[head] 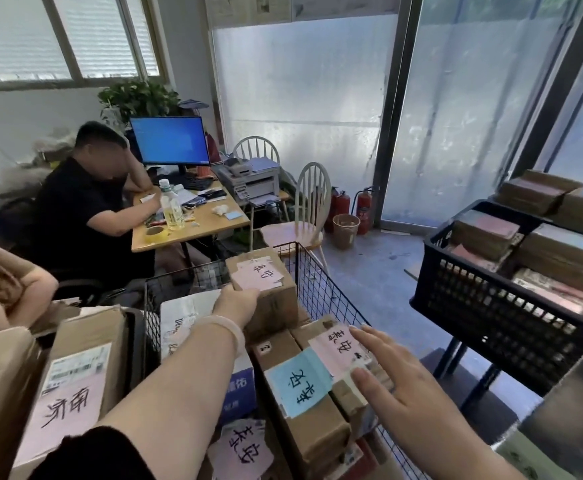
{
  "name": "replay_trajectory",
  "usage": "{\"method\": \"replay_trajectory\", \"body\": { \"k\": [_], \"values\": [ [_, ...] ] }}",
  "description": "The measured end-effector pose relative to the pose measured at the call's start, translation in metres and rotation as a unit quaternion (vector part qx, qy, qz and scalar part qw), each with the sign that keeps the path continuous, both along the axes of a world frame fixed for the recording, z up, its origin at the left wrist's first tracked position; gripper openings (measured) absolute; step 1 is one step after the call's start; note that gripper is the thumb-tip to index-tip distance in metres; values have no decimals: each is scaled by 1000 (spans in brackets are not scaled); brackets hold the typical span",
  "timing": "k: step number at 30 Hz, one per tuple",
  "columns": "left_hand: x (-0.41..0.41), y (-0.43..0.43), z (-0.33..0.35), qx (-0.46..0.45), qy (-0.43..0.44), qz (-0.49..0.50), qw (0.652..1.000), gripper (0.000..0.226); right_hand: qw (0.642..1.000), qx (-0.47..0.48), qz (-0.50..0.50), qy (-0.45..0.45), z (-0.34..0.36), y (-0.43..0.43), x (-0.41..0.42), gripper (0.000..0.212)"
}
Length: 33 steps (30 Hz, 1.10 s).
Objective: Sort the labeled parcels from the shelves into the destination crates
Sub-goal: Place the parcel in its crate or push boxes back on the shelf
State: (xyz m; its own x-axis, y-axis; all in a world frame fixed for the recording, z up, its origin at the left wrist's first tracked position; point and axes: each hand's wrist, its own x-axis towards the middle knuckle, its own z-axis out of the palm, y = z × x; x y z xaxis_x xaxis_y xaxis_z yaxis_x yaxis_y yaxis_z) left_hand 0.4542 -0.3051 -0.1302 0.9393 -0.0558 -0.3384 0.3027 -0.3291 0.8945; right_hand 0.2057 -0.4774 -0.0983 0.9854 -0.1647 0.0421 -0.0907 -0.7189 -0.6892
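My left hand (234,304) grips the near edge of a brown cardboard parcel (276,299) with a pink handwritten label, held over the black wire crate (312,282). My right hand (397,386) hovers open, fingers spread, just above a parcel with a pink label (335,348) lying in the same crate. Beside it lies a parcel with a blue label (298,381). Another pink label (240,452) shows lower in the crate. A white parcel (179,317) lies partly under my left forearm.
At the left stands a box with a pink label (75,393). A black plastic crate (484,296) of wrapped bundles sits at the right. One person sits at a desk (210,220) behind the crates, another at the far left. A white chair (304,220) stands beyond the wire crate.
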Motion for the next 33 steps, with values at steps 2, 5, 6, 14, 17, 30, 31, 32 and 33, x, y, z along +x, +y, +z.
{"method": "replay_trajectory", "body": {
  "k": [2,5,6,14,17,30,31,32,33],
  "values": [
    [-8,1,-1,16,-25,-9,1000,70,1000,-9,4,6,-1,-2,1,55],
    [-26,4,1,115,-90,-48,988,78,999,-42,4,10,-4,-1,-3,62],
    [-35,5,3,158,-116,-61,979,79,998,-54,1,11,-4,0,-7,65],
    [-138,11,25,290,-327,-233,869,79,980,-188,-69,-19,0,18,-56,80],
    [-180,11,28,299,-401,-274,822,79,968,-224,-99,-53,1,30,-91,80],
    [-389,-27,17,133,-552,-472,675,72,892,-285,-349,9,-17,82,-320,90],
    [-406,-32,16,118,-553,-488,664,73,886,-277,-372,14,-17,83,-340,90],
    [-421,-37,16,106,-559,-502,651,72,879,-269,-394,16,-16,83,-359,89],
    [-436,-42,16,94,-565,-514,638,72,871,-268,-412,15,-16,84,-377,89]
  ]
}}
